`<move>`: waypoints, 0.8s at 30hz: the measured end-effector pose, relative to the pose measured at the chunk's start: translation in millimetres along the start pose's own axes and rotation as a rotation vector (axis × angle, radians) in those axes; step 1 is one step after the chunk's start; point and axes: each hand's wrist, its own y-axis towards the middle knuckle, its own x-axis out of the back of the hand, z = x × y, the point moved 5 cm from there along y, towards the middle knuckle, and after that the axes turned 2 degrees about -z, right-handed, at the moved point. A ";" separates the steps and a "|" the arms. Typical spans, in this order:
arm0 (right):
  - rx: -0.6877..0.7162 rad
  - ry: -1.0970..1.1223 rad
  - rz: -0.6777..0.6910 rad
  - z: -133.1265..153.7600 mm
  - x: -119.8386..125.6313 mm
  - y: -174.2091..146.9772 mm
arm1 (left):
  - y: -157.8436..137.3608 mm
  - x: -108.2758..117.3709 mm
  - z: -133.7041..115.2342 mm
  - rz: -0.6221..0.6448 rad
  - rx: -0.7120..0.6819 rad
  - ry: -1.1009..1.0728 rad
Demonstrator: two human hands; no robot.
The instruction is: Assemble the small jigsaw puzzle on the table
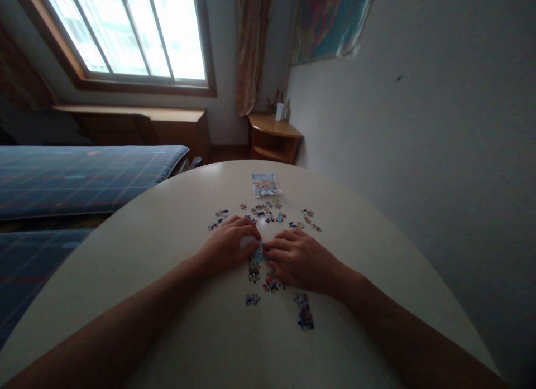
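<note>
My left hand [231,241] is curled at the upper left edge of a partly joined jigsaw puzzle [254,266], thumb and fingers closed on its pieces. From the other side, my right hand [299,257] rests over the puzzle with bent fingers, its fingertips pinching at the same blue pieces. The exact piece under each fingertip is hidden. Nearer to me lie a small joined pair of pieces [252,299] and a longer joined strip [305,312]. Beyond my hands, loose puzzle pieces [263,211] are scattered.
A printed picture sheet [266,185] lies past the loose pieces on the round white table [167,316]. More pieces [310,219] sit to the right. A plaid mattress [84,177] stands at left, a wooden corner shelf [276,125] behind, and a wall [419,154] at right.
</note>
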 end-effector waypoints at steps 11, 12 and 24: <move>-0.001 0.063 -0.055 -4.9 -5.1 -1.7 | -0.1 0.6 0.3 -0.001 -0.005 -0.011; 0.002 0.057 -0.062 -4.7 -5.3 -1.8 | 0.0 0.5 0.7 0.001 -0.004 -0.011; -0.021 0.128 -0.079 -6.6 -7.4 -2.4 | 0.1 1.0 -0.9 0.003 0.001 -0.018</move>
